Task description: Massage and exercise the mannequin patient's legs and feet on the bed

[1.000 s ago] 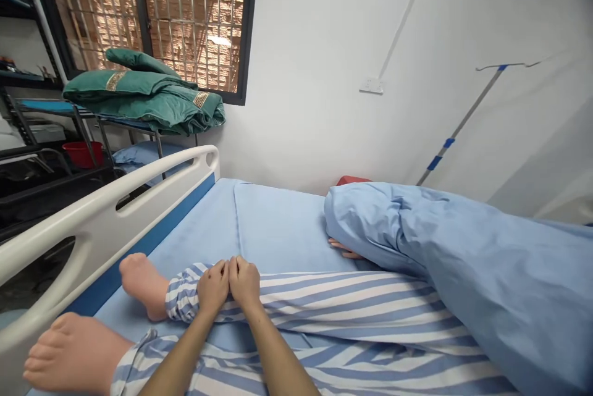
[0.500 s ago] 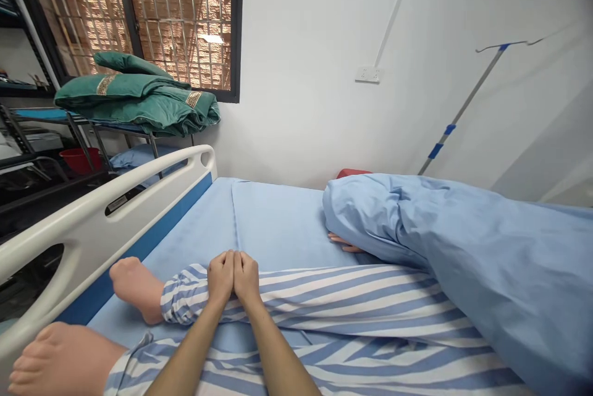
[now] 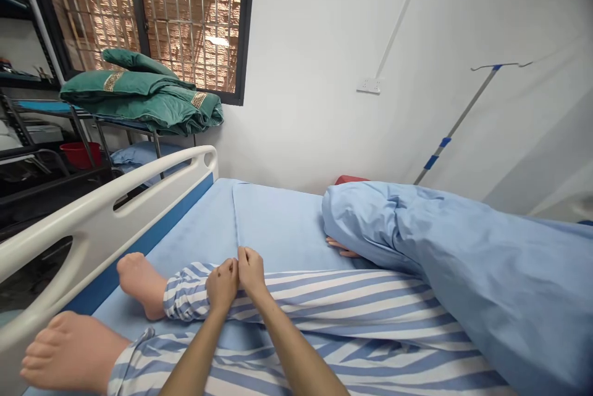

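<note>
A manikin lies on the bed in blue-and-white striped trousers [image 3: 352,294], its two bare feet [image 3: 76,346] towards the rail. My left hand [image 3: 223,285] is closed at the shin of the farther leg, knuckles up. Close against it, a little farther out, my right hand [image 3: 251,269] is closed on the same leg. Both seem to grip the trouser leg, though my curled fingers hide the exact hold. A blue quilt [image 3: 445,241] covers the upper part of the legs, and the manikin's fingers [image 3: 341,248] stick out from under it.
A white bed rail [image 3: 152,173] stands at the left, past the feet. Folded green bedding [image 3: 143,96] lies on a metal stand below the barred window. An IV pole [image 3: 463,115] leans by the wall at right. Light blue sheet [image 3: 278,217] spreads beyond the leg.
My left hand has shifted slightly nearer to me and my right hand slightly farther away, so they are no longer level. The view has tilted a little.
</note>
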The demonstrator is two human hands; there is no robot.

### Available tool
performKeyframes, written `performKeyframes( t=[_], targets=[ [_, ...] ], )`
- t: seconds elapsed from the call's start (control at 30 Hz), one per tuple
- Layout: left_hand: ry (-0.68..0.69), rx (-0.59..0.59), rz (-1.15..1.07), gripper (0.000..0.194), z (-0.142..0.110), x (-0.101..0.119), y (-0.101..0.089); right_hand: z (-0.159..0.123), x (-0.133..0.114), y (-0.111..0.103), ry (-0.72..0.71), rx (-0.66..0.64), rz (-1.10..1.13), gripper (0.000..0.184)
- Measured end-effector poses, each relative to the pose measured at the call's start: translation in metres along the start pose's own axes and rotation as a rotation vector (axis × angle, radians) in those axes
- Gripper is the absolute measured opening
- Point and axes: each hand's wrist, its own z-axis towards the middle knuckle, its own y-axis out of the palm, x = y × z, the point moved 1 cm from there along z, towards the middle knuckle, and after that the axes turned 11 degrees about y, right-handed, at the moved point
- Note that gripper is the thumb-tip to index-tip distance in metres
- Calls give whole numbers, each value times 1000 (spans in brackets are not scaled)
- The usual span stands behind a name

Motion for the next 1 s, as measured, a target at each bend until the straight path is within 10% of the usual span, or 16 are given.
performKeyframes(
  t=[0.53, 0.87, 1.0],
  targets=[
    [-9, 34, -73, 31, 0, -2, 5, -6, 33, 1, -58, -41, -28, 37],
    [61, 316, -570, 37, 25, 41, -34, 8, 39, -4, 40, -50, 297, 37],
    [-20, 318, -717, 37, 23, 47, -18, 10, 40, -6, 72, -61, 363, 37]
  ],
)
